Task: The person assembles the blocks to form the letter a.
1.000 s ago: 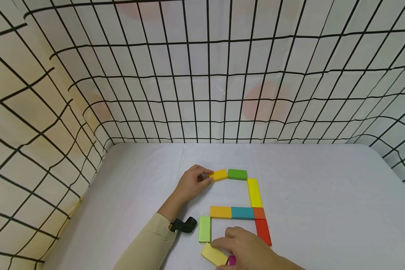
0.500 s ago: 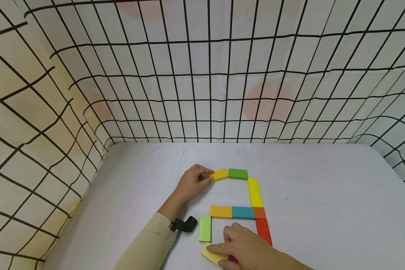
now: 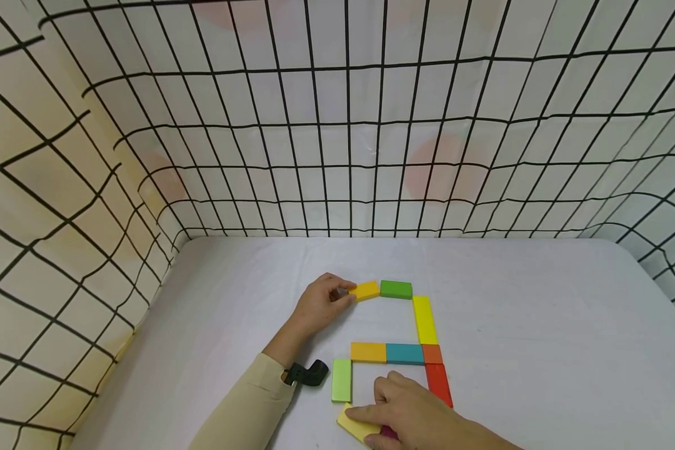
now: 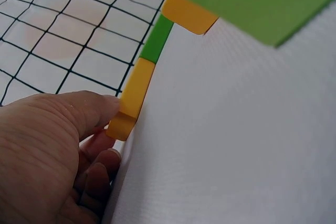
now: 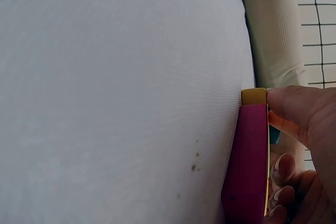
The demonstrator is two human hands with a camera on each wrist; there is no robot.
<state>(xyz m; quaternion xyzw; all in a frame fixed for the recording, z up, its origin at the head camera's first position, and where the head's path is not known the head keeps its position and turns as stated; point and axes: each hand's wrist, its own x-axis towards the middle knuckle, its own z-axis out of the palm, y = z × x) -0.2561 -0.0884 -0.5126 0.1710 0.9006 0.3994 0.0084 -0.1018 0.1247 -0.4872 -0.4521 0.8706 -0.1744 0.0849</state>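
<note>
At the top of a block outline, my left hand [image 3: 322, 306] pinches the end of an orange-yellow block [image 3: 367, 291], with the thumb and forefinger at its sides. That block [image 4: 135, 88] meets a green block [image 4: 156, 39] in the left wrist view. My right hand [image 3: 413, 412] holds a pale yellow block [image 3: 353, 424] at the lower left of the outline, forefinger along its top and thumb at its near edge. Partly under this hand lies a magenta block [image 3: 389, 432]. In the right wrist view the magenta block [image 5: 245, 161] lies against the yellow one [image 5: 254, 96].
A yellow block [image 3: 424, 320], an orange block [image 3: 368, 352], a teal block [image 3: 405, 354], an orange-red block [image 3: 432, 354], a red block [image 3: 439, 382] and a light green block [image 3: 341, 380] lie flat on the white table [image 3: 540, 344]. Black wire mesh [image 3: 360, 144] surrounds its far sides.
My right forefinger has slid leftward onto the top of the pale yellow block, and the thumb now covers more of the magenta block. The left hand stays where it was.
</note>
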